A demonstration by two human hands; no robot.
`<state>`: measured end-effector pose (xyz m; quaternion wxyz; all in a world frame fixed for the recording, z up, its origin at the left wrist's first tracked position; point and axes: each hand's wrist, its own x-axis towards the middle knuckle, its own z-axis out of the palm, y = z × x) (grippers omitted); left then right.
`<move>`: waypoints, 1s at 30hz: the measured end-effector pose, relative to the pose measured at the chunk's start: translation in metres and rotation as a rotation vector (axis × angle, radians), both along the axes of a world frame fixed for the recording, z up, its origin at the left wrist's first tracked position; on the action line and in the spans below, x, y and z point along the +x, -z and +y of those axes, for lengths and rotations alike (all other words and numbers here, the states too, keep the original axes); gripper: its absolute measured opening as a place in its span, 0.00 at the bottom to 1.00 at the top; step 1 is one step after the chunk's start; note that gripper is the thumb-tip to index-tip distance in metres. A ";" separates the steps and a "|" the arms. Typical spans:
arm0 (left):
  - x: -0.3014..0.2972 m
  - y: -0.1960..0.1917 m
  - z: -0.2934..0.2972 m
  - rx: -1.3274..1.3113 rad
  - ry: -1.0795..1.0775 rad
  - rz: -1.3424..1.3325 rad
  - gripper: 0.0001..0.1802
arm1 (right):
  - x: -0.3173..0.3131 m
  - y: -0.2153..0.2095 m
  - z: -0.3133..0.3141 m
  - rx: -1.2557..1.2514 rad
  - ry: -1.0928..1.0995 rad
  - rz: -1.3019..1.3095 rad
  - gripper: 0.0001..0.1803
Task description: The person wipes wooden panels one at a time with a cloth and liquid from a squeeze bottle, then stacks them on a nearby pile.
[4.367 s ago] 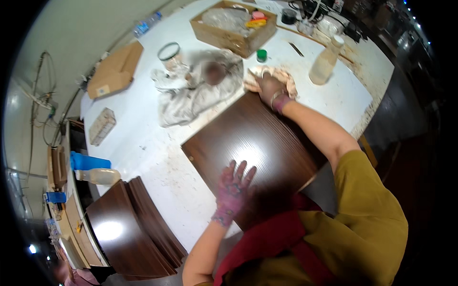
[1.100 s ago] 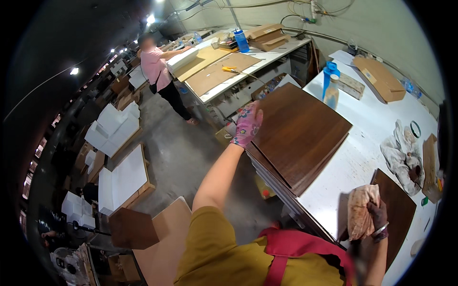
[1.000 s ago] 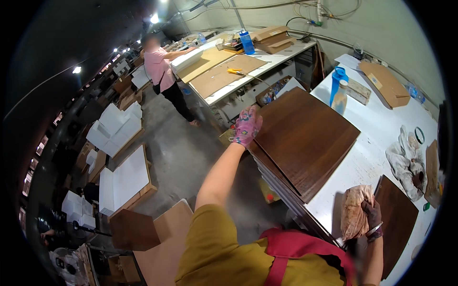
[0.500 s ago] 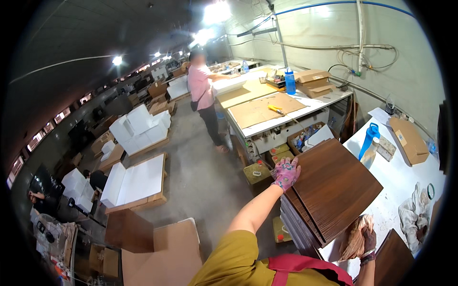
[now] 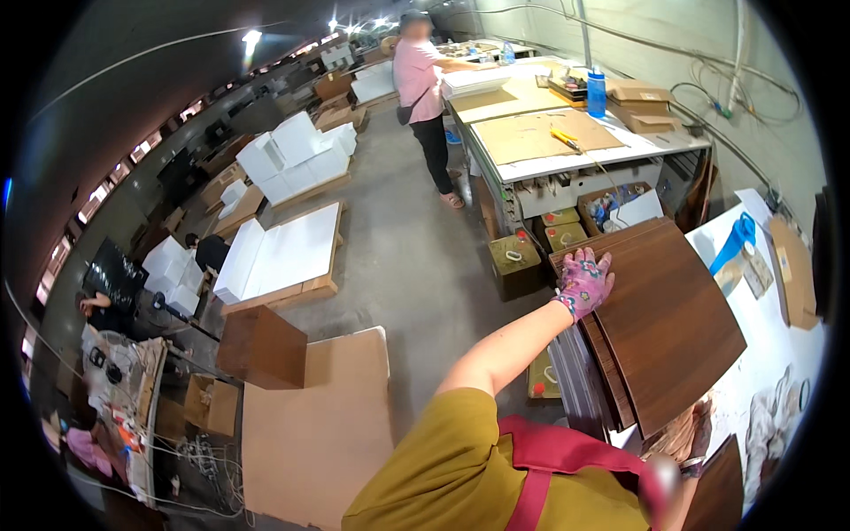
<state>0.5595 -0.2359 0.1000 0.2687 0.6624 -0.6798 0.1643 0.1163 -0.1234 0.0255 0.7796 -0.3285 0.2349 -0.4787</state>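
My left hand [image 5: 585, 281], in a pink flowered glove, lies with its fingers spread over the left edge of the top dark brown wood-grain panel [image 5: 668, 319]. That panel rests slightly askew on a stack of similar boards, whose pale edges [image 5: 574, 372] show on the left side. Low on the right, my right hand [image 5: 698, 440], in a dark-stained glove, is closed on a crumpled brown rag [image 5: 677, 430] beside the panel's near right edge. The panel partly covers both rag and hand. Another dark brown panel [image 5: 719, 491] stands close to my right forearm.
A white worktable [image 5: 753, 354] on the right carries a blue-topped bottle [image 5: 733, 246] and grey cloth [image 5: 768, 425]. Metal cans [image 5: 515, 263] stand beyond the stack. A person in pink [image 5: 420, 80] works at a farther bench. Cardboard [image 5: 323, 425] and a brown box [image 5: 263, 347] lie left.
My view has turned left, so the surroundings sit farther right. The left hand stays on the panel's left edge. The right hand and rag are now more hidden by the panel.
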 end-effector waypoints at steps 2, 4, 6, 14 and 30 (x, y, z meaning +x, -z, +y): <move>-0.010 -0.003 0.009 -0.037 0.045 -0.005 0.27 | -0.016 0.010 0.000 -0.208 -0.029 0.055 0.28; -0.009 0.001 0.015 -0.157 0.091 -0.036 0.26 | 0.033 -0.020 0.015 -0.333 0.302 0.311 0.24; -0.009 -0.002 0.018 -0.219 0.094 -0.083 0.26 | 0.042 -0.031 0.016 -0.289 0.376 0.372 0.23; -0.019 -0.040 0.027 0.161 0.077 -0.137 0.29 | 0.023 -0.015 0.006 -0.061 0.322 0.076 0.30; -0.022 -0.036 0.014 0.423 0.008 -0.178 0.33 | 0.017 -0.002 0.014 0.213 0.490 0.020 0.23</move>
